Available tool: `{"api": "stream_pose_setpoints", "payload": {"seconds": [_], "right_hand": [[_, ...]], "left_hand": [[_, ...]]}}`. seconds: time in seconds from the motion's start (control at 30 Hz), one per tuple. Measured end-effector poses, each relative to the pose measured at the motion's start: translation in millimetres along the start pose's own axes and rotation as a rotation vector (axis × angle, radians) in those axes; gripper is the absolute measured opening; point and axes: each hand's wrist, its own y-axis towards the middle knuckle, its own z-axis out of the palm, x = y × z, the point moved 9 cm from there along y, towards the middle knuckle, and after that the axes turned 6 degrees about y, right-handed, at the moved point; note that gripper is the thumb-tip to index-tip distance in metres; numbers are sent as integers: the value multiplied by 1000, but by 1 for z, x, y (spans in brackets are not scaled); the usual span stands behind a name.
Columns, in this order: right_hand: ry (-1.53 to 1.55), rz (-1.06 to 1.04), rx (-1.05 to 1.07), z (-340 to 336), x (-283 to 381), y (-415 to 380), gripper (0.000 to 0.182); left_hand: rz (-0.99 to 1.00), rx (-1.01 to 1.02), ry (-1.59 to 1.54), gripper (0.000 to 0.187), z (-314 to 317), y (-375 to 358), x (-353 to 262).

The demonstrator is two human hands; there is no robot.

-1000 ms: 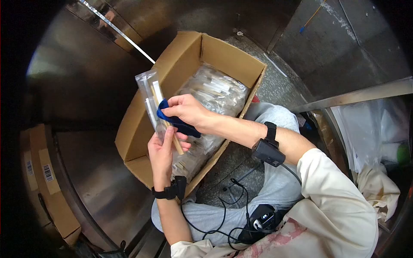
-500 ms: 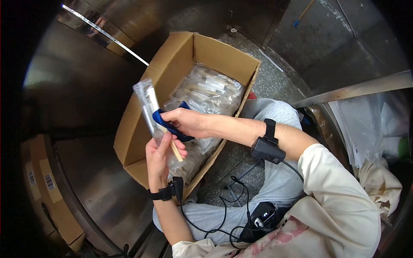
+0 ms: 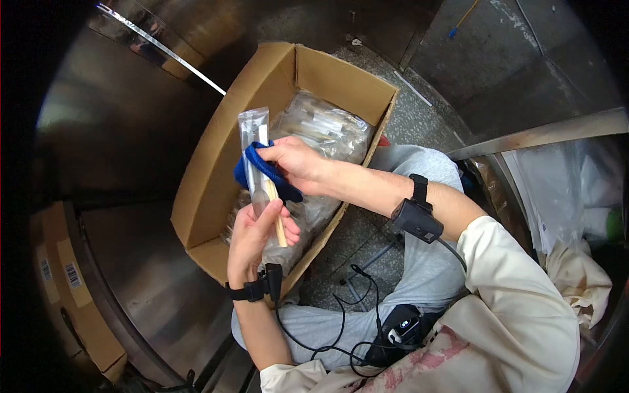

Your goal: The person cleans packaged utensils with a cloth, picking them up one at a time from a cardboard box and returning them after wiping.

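Observation:
My left hand point(image 3: 252, 239) holds a clear plastic packet point(image 3: 255, 147) upright by its lower end; a wooden stick and white pieces show inside it. My right hand point(image 3: 296, 162) grips a blue cloth point(image 3: 262, 171) and presses it against the packet's middle. Both hands hover over an open cardboard box point(image 3: 209, 164) filled with several similar clear packets point(image 3: 321, 131). Black bands sit on both wrists.
Stainless steel panels point(image 3: 124, 131) surround the box on the left and behind. Taped cardboard cartons point(image 3: 65, 275) lie at lower left. Clear plastic sheets and a cream cloth point(image 3: 570, 216) pile up at right. Black cables and a device point(image 3: 393, 327) rest on my lap.
The packet swung from leaning left to standing nearly upright and shifted right. My right hand with the blue cloth moved up along it.

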Motion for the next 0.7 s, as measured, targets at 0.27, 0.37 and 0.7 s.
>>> {"api": "stream_pose_setpoints", "payload": {"seconds": [0.27, 0.37, 0.7], "right_hand": [[-58, -139, -58, -17, 51, 11, 16], [-65, -176, -34, -19, 62, 12, 16], [-96, -224, -44, -14, 59, 3, 17]], "left_hand": [[-41, 68, 54, 29, 7, 1, 14], [-45, 89, 54, 29, 10, -2, 11], [196, -378, 270, 30, -51, 4, -7]]}}
